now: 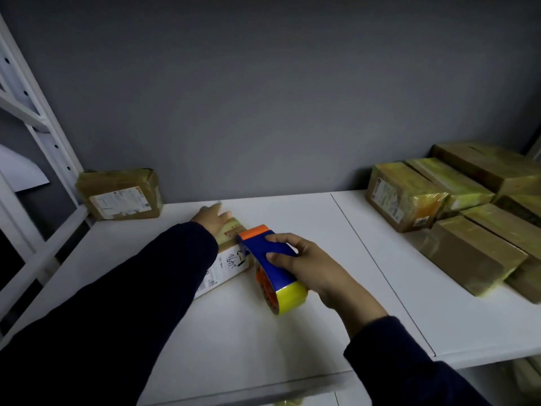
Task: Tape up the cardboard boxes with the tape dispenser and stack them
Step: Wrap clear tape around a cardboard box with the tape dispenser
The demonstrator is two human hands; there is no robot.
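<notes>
A small cardboard box [227,259] with a white label lies on the white table [292,218], partly hidden under my left sleeve. My left hand [212,218] rests flat on its far end, fingers spread. My right hand [304,265] grips a blue and orange tape dispenser [269,247] holding a yellow tape roll [288,297]. The dispenser's orange front end touches the box's right side. Several taped boxes [456,200] are stacked at the right.
Another cardboard box [121,193] with a label sits at the table's back left corner against the grey wall. A white metal shelf frame [38,136] stands at the left. A seam [377,268] divides the table into two panels.
</notes>
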